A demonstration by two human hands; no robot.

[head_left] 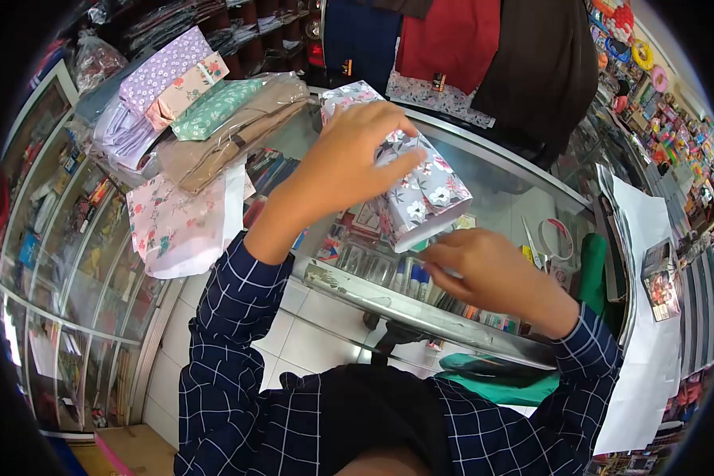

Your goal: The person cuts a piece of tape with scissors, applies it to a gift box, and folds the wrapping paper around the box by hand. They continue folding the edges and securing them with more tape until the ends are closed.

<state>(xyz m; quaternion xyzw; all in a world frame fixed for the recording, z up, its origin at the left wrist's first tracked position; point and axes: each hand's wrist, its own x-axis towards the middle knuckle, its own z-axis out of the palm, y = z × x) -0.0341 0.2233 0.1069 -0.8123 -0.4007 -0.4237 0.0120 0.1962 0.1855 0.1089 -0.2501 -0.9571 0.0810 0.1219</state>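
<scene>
A box-shaped package [430,186] in grey floral wrapping paper stands tilted over the glass counter. My left hand [361,155] is closed over its upper part, with thumb and fingers across the printed paper. At the package's lower end, my right hand [484,270] has its fingers curled against the edge of the wrapping paper; the fingertips are partly hidden there. A small teal patch shows by that lower edge, too little to name. On the counter to the right of the package lie scissors [531,242] and a roll of clear tape [556,239].
Several wrapped packages [166,67] are stacked at the left on bagged clothes [242,131], above pink floral paper [186,226]. Folded trousers [448,47] hang at the counter's far side. A green roll [593,270] and white paper sheets [646,333] are on the right. Glass cabinets [71,270] stand left.
</scene>
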